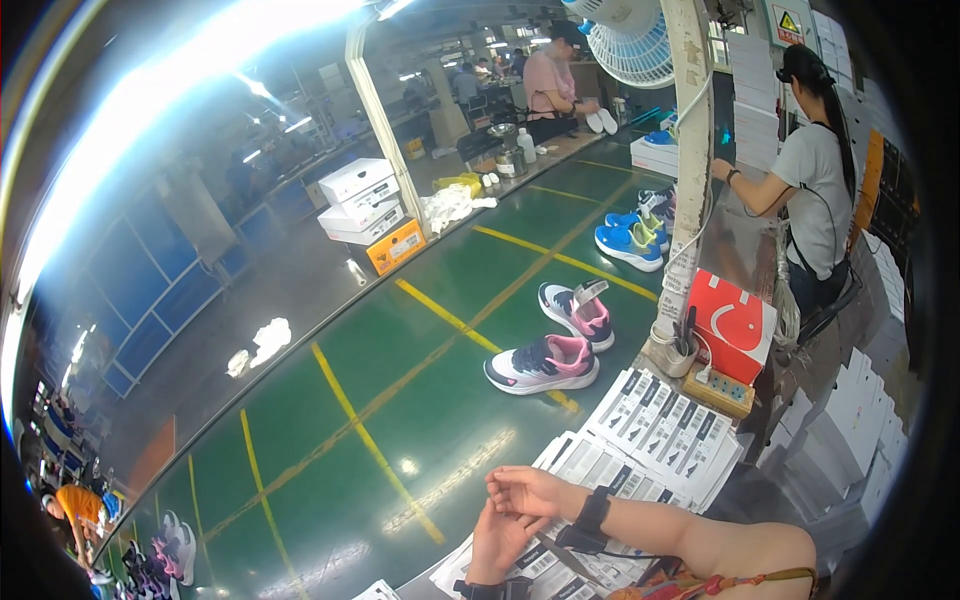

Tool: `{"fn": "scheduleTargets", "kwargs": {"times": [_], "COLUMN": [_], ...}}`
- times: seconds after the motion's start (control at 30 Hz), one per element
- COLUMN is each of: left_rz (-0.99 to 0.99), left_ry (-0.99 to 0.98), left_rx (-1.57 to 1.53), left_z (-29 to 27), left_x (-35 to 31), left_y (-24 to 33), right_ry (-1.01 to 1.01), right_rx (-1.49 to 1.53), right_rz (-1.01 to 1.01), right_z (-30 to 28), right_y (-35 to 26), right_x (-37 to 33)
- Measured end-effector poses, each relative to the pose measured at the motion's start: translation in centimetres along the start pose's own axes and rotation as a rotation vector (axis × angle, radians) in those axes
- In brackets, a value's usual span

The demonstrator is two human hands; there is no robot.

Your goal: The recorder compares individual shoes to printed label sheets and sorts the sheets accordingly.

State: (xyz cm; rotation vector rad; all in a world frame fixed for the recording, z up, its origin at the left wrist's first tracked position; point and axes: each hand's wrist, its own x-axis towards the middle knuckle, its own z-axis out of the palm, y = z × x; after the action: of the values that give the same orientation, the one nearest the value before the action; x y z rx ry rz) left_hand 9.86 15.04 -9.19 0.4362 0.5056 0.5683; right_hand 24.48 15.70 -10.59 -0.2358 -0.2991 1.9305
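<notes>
My right hand [532, 492] and my left hand [500, 541] meet at the belt's near edge, above the sheets of labels [590, 465]. The fingers of my right hand are bent and pressed together; anything between them is too small to make out. Just below it, my left hand has its fingers curled in toward the right one, and its grip is hidden too. Dark bands circle both wrists. Beyond my hands, a pair of white and navy sneakers with pink lining stands on the green belt: a near sneaker [543, 365] and a far sneaker [578, 314] with a tag on it.
Yellow lines divide the green conveyor belt [400, 440]. Blue sneakers [630, 243] stand farther along. At right are a red box [735, 318], a power strip [718, 392], a pen cup [667, 352] and a post [690, 150]. Shoeboxes [360, 200] are stacked across the belt. Co-workers sit nearby.
</notes>
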Motion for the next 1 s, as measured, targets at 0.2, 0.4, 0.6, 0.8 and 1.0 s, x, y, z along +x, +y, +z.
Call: {"fn": "scheduleTargets", "kwargs": {"times": [0.2,0.4,0.6,0.8,1.0], "left_rz": [0.001,-0.002,0.005,0.004,0.003], "left_ry": [-0.001,0.006,0.000,-0.010,-0.009], "left_rx": [0.007,0.013,0.021,0.004,0.019], "left_z": [-0.07,0.23,0.21,-0.33,-0.18], "left_x": [-0.12,-0.23,-0.18,0.00,-0.07], "left_y": [0.05,0.12,0.10,-0.02,0.05], "right_ry": [-0.009,-0.008,-0.004,-0.004,0.012], "right_rx": [0.009,0.012,0.018,0.018,0.003], "right_rz": [-0.002,-0.003,-0.002,0.003,0.000], "right_z": [-0.07,-0.17,-0.32,-0.14,0.03], "right_y": [0.15,0.10,0.13,0.11,0.05], "right_x": [0.06,0.03,0.05,0.06,0.04]}}
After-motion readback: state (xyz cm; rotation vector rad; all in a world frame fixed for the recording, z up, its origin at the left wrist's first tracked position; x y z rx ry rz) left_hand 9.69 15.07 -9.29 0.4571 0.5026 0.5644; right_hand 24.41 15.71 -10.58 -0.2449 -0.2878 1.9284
